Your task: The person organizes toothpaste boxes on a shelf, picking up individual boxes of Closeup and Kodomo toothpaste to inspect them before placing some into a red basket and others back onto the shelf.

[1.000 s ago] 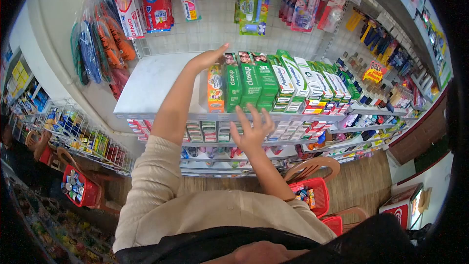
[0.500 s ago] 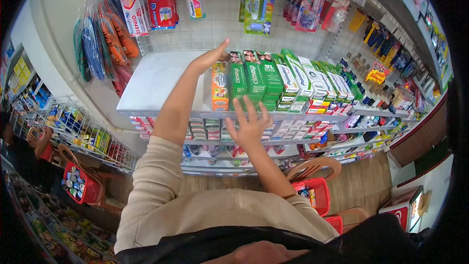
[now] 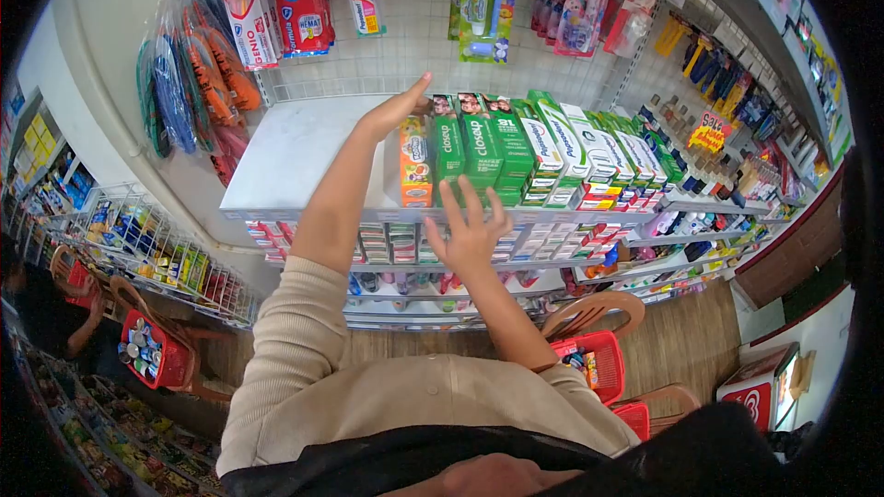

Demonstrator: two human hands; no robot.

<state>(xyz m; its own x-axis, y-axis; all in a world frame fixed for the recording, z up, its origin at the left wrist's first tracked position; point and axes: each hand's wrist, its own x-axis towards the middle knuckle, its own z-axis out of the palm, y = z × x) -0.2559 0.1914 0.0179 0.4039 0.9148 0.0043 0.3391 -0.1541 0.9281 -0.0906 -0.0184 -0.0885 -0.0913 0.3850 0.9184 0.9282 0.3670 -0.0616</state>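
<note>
My left hand point(image 3: 394, 112) reaches to the far end of the row of toothpaste boxes, one finger stretched up and its other fingertips right at the back of the orange box point(image 3: 415, 166). My right hand point(image 3: 473, 232) has its fingers spread, fingertips at the front lower edge of the green Closeup toothpaste boxes point(image 3: 481, 149). To their right stand white-and-green Pepsodent boxes point(image 3: 564, 143), packed side by side on the white shelf point(image 3: 290, 152).
Toothbrush packs point(image 3: 299, 9) and flip-flops in plastic point(image 3: 189, 83) hang on the back wall. Lower shelves hold more boxes. Behind me on the right is a red basket point(image 3: 603, 364) by brown chairs; at left, a person sits near another red basket point(image 3: 170, 359).
Both my hands stay almost in the same place at the boxes. At the far left, the other person's arm has shifted lower.
</note>
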